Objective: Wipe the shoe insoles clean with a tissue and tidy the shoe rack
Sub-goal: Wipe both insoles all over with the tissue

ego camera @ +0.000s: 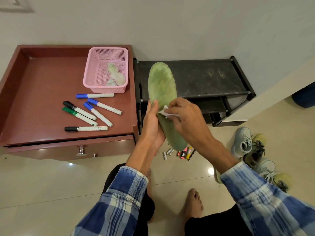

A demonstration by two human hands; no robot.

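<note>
Insole [162,86]: green, mottled with paler patches. In the head view I hold it up on end in front of me, toe end high over the shoe rack's top shelf, heel end low above the floor.
Left hand [152,123]: I grip the insole along its left edge near mid-length, thumb laid on its face, fingers wrapped behind.
Right hand [185,116]: my fingertips pinch the tissue and press it against the insole's face, just beside my left thumb.
Tissue [166,112]: white, crumpled, touching the insole about halfway down.
Shoe rack [196,77]: black, against the wall behind the insole; its top shelf shows pale dusty smears.
Cabinet [42,92]: red-brown, just left of the rack, with a metal knob on its drawer front.
Pink basket [95,77]: at the back right of the cabinet top, with crumpled used tissues [115,75] inside.
Markers [92,111]: six lie loose on the cabinet top in front of the basket, three with blue caps, two black, one green.
Batteries [167,153]: on the pale tiled floor below the insole's heel, beside some highlighters [185,152].
Shoes [242,142]: grey and yellowish sneakers heaped on the floor to my right.
Me: blue plaid sleeves, bare feet.
</note>
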